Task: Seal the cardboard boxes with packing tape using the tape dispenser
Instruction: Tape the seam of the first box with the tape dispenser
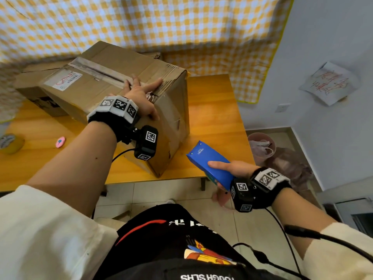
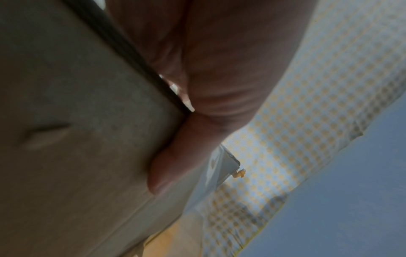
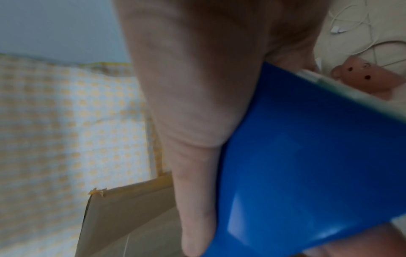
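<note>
A large taped cardboard box (image 1: 105, 93) stands on the wooden table (image 1: 212, 110). My left hand (image 1: 143, 96) lies flat on the box's near top corner, fingers spread along the taped seam and thumb down the side. In the left wrist view the thumb (image 2: 180, 156) presses against the box wall (image 2: 77, 139). My right hand (image 1: 232, 170) grips the blue tape dispenser (image 1: 207, 158) in the air just off the table's front right corner, thumb on top and fingers underneath. The right wrist view shows that thumb (image 3: 193, 121) on the blue dispenser body (image 3: 307, 156). The tape itself is hidden.
A second cardboard box (image 1: 32, 85) sits behind the first at the left. A tape roll (image 1: 11, 143) and a small pink object (image 1: 60, 142) lie at the table's left. A pink bin (image 1: 261, 146) stands on the floor at the right. Checkered cloth (image 1: 161, 23) hangs behind.
</note>
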